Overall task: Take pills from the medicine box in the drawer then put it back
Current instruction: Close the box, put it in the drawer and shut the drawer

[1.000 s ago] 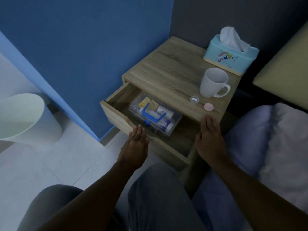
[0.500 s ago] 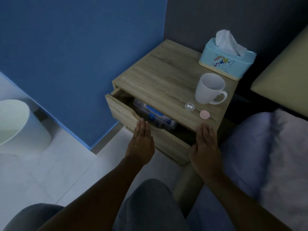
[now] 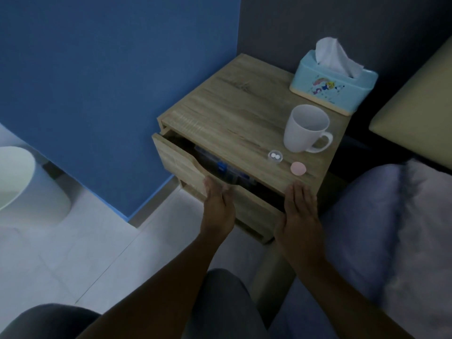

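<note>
White bin (image 3: pixel 22 187): on the floor, well left of the nightstand (image 3: pixel 234 111), partly out of frame.

Drawer (image 3: pixel 181 165): top drawer of the nightstand, open only by a narrow gap. Medicine box (image 3: pixel 221 166): inside the drawer, under the nightstand top; only a strip of clear plastic with blue parts shows through the gap.

Left hand (image 3: pixel 217 206): flat, fingers extended and together, grasping nothing, fingertips on the drawer front at its upper edge.

Small clear cup (image 3: pixel 275 156): on the nightstand top near its front edge, two white pills (image 3: pixel 275 156) inside. Pink round lid (image 3: pixel 298 168): just right of the cup, lying flat, apart from it.

Right hand (image 3: pixel 299 214): flat and released, fingers extended, at the nightstand's front right corner; contact with the drawer front cannot be confirmed.

White mug (image 3: pixel 305 128): upright behind the cup, handle to the right. Tissue box (image 3: pixel 333 88): at the nightstand's rear right, a tissue protruding.

Bedding (image 3: pixel 391 228): right of the nightstand.
</note>
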A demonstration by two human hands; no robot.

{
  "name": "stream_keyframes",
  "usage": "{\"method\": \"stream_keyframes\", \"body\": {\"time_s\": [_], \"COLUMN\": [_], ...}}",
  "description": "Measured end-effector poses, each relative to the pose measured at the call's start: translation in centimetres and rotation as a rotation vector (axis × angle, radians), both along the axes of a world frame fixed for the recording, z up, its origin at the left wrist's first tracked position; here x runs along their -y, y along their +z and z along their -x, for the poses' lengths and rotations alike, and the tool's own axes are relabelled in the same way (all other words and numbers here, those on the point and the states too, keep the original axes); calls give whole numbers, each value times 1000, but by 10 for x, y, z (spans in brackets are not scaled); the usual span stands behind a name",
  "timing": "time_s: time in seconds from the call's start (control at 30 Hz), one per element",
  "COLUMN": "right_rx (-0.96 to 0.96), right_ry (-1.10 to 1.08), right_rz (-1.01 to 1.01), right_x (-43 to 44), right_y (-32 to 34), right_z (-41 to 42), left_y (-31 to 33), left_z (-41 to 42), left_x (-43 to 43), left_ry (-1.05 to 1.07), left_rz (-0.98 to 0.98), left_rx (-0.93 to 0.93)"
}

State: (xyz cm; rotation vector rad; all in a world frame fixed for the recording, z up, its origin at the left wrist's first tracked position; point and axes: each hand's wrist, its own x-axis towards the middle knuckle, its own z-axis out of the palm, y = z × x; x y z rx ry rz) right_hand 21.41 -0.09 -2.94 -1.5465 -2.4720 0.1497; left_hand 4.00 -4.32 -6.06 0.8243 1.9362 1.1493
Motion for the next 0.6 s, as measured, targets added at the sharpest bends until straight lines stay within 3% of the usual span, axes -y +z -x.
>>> {"method": "stream_keyframes", "body": {"time_s": [0.13,0.6], "right_rx": [-10,-40], "right_ry": [-8,-18], "right_rz": [-9,5], "right_x": [0,2], "right_y": [0,1], "right_z": [1,2], "left_y": [10,15], "left_z": [-12,-18], "left_x": [-16,-65], "left_ry": [96,156], "left_rz": [7,58], "left_rx": [115,4]}}
